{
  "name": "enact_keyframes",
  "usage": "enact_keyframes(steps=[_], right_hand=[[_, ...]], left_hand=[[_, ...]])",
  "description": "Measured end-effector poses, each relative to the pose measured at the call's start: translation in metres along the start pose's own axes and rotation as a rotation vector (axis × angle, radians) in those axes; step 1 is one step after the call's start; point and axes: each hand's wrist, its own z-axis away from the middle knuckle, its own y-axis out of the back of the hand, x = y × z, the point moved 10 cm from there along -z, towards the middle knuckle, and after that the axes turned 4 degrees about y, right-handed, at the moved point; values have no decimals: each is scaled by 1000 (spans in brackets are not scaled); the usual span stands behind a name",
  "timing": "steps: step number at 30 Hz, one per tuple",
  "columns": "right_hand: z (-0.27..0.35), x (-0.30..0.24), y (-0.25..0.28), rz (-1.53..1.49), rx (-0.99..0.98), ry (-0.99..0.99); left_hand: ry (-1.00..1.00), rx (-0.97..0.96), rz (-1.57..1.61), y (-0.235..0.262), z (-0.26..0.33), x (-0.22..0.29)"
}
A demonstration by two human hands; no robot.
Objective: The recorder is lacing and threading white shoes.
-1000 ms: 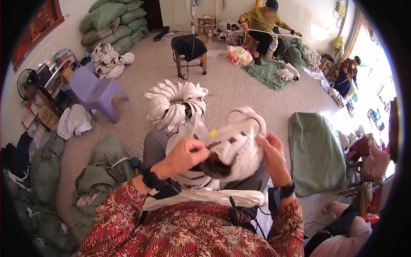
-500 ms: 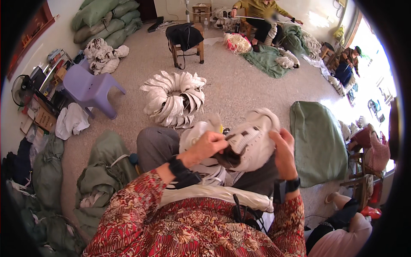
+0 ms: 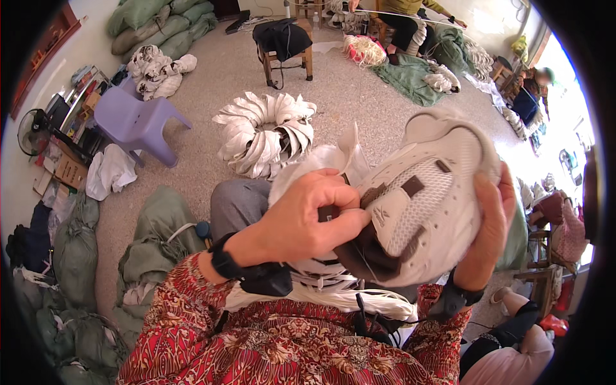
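Note:
Close under the camera I hold a white mesh shoe upper (image 3: 430,192) with brown trim and a dark lining. My right hand (image 3: 487,231) cups it from the right side and behind. My left hand (image 3: 308,218) pinches the brown tongue edge at the upper's opening, fingers closed on it. More white uppers (image 3: 327,160) lie stacked on my lap behind the held one. A bundle of white laces (image 3: 321,298) rests across my lap below my wrists.
A ring-shaped pile of white uppers (image 3: 263,131) sits on the speckled floor ahead. A purple plastic stool (image 3: 138,122) stands left, green sacks (image 3: 154,237) lie beside my knee. A wooden chair (image 3: 285,45) and seated people are at the far end and right.
I have lifted the shoe upper toward the camera, so it now looks much larger. Both hands kept their hold, the left still at the tongue.

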Motion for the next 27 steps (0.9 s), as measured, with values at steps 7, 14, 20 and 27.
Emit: enact_keyframes(steps=[7,14,20,27], right_hand=[[84,-133,-27,167,418,1403],[25,-30,-47,32,-211,121],[53,238,17,-182,-266,-636],[71,220,11,-75,-330,-616]], left_hand=[[-260,135,-216,50,39,119],[-85,160,-285,55,58,56],[328,111,-391,44,102,-94],[186,54,-690,33,108,-118]])
